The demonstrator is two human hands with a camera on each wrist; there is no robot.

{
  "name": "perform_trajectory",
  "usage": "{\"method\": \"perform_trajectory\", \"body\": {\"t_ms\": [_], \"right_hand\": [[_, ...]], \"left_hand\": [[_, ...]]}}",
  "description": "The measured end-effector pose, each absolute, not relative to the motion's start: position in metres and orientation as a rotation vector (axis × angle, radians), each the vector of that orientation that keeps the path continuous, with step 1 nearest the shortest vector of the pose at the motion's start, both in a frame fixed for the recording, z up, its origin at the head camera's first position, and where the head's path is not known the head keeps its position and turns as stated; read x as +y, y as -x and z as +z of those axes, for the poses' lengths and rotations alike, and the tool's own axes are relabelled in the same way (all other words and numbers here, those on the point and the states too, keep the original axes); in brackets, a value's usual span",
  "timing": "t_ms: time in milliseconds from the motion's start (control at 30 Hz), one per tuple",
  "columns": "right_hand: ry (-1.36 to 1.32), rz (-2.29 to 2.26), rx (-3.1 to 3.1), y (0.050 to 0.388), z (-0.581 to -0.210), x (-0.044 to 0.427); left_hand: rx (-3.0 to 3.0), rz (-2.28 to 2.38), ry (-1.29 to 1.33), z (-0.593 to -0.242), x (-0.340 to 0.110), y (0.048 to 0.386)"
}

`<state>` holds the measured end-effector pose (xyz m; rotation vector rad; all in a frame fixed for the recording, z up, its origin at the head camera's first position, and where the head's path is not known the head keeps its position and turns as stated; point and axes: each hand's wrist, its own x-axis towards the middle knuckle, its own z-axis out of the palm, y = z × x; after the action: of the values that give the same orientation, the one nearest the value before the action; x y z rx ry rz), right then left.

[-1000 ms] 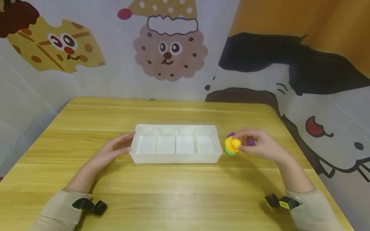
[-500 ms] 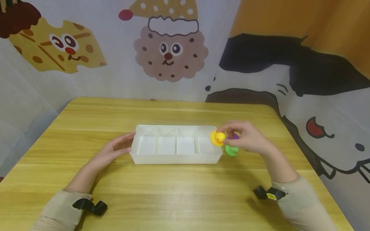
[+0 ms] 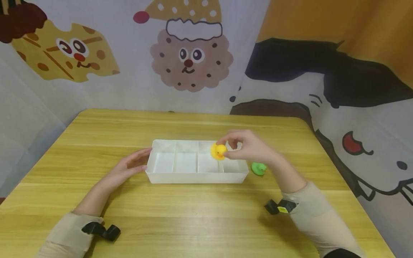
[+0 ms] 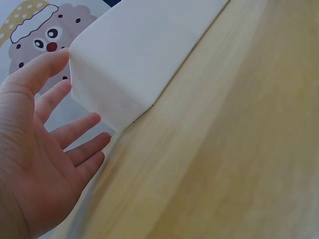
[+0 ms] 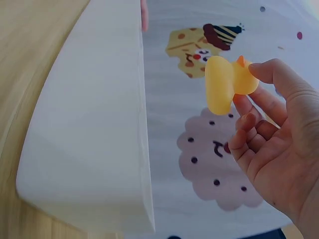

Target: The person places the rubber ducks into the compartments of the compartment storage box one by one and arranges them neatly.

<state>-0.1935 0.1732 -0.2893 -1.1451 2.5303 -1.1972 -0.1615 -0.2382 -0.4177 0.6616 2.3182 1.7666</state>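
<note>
A white box (image 3: 196,178) with several compartments in a row lies on the table. My right hand (image 3: 251,145) pinches a yellow rubber duck (image 3: 219,152) by its head, between thumb and fingers. The duck hangs above the box, over the divider between its two rightmost compartments. In the right wrist view the duck (image 5: 219,85) is clear of the box wall. At the box's left end, my left hand (image 3: 130,165) touches the wall with thumb and fingertips, its fingers loosely extended. A green rubber duck (image 3: 258,168) sits just right of the box.
The wooden table (image 3: 180,215) reaches back to a curtain (image 3: 129,96) printed with cartoon figures. A black wrist camera (image 3: 280,206) is on the right sleeve and another (image 3: 101,231) on the left. My right forearm passes over the area behind the green duck.
My right hand has lifted the yellow duck off the green one and carried it left over the box. A purple thing beside them is now hidden. My left hand stays put.
</note>
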Motion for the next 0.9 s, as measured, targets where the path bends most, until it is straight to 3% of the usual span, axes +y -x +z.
{"method": "perform_trajectory", "body": {"t_ms": [900], "right_hand": [[1.311,-1.143,2.403,0.207,-0.296,0.083]], "left_hand": [[2.309,1.77,-0.633,-0.419,-0.239,0.16]]}}
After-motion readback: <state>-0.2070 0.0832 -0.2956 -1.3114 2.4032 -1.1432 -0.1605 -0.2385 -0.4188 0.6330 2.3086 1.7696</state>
